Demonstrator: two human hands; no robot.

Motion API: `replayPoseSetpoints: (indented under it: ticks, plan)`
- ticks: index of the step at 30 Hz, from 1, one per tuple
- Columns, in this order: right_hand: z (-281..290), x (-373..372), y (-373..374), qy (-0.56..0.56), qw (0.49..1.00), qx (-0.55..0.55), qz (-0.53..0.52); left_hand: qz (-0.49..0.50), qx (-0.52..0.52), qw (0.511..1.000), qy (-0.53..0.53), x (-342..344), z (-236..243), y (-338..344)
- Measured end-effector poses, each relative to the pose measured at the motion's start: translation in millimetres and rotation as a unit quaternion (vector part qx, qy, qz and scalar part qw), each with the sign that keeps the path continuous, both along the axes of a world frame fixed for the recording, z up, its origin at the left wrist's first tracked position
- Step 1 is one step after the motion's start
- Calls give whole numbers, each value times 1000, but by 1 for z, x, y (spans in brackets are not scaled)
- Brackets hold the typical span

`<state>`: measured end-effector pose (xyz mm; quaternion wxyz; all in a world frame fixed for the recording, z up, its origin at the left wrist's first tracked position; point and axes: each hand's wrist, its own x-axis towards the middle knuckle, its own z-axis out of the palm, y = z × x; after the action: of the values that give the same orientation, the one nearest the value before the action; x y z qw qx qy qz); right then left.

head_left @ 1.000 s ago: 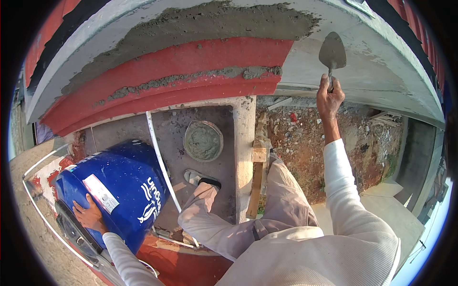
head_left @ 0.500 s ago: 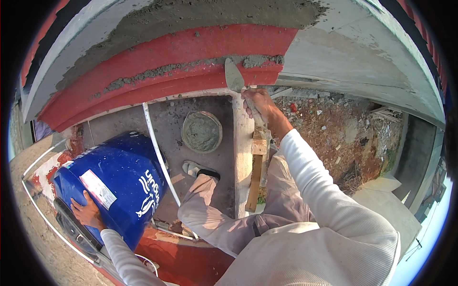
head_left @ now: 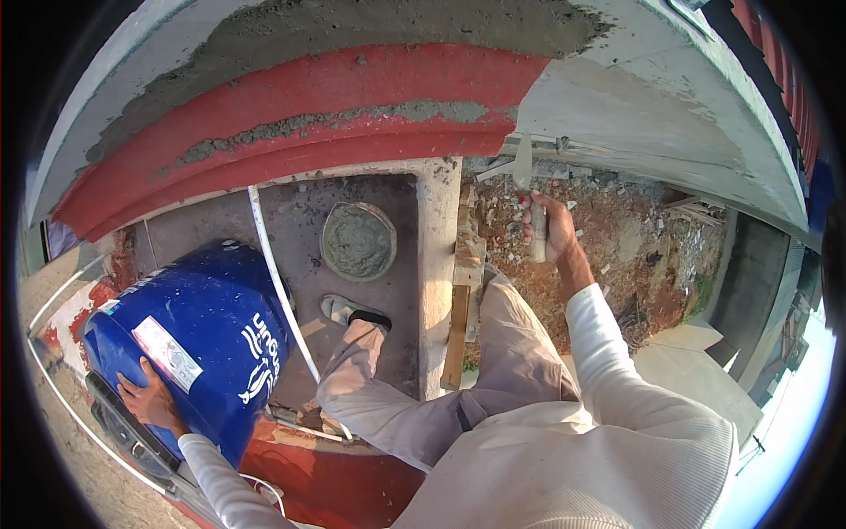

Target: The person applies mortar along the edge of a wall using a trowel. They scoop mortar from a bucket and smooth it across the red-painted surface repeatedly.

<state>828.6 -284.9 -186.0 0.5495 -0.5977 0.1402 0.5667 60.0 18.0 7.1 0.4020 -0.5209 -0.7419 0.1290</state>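
A pointed trowel [head_left: 523, 164] is in my right hand [head_left: 555, 227], its handle wrapped by my fingers and its blade up, just beyond the right end of the red ledge [head_left: 388, 78]. Wet grey mortar [head_left: 352, 121] lies in a rough strip along that ledge. My left hand [head_left: 152, 401] lies with fingers spread on the side of a big blue water tank [head_left: 203, 309], beside its white label. A round bucket [head_left: 359, 241] full of grey mortar stands on the floor between the tank and a pale wooden beam [head_left: 438, 273].
Fresh grey plaster [head_left: 291, 53] covers part of the wall above the ledge. A white pipe [head_left: 275, 269] runs slantwise past the tank. My sandalled foot [head_left: 354, 311] stands near the bucket. Rubble-strewn earth [head_left: 634, 256] lies below on the right, beyond the beam and short planks [head_left: 460, 326].
My right hand with the trowel has moved off the ledge, to the right and out over the earth. The mortar near the ledge's right end looks flatter. My left hand stays on the tank.
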Motion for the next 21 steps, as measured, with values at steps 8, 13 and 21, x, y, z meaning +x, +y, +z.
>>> replayPoseSetpoints:
  ticks: [8, 13, 21]
  plan:
    - [3, -141, 66, 11, 948, 16, 318, 4, 1, 1000, 6, 4, 6, -5]
    - [-4, -205, 119, -51, 930, 12, 365, -17, -5, 999, -38, 22, 5, -2]
    - [2, -330, 299, -39, 916, 142, 373, -4, 8, 998, -67, 20, 8, -9]
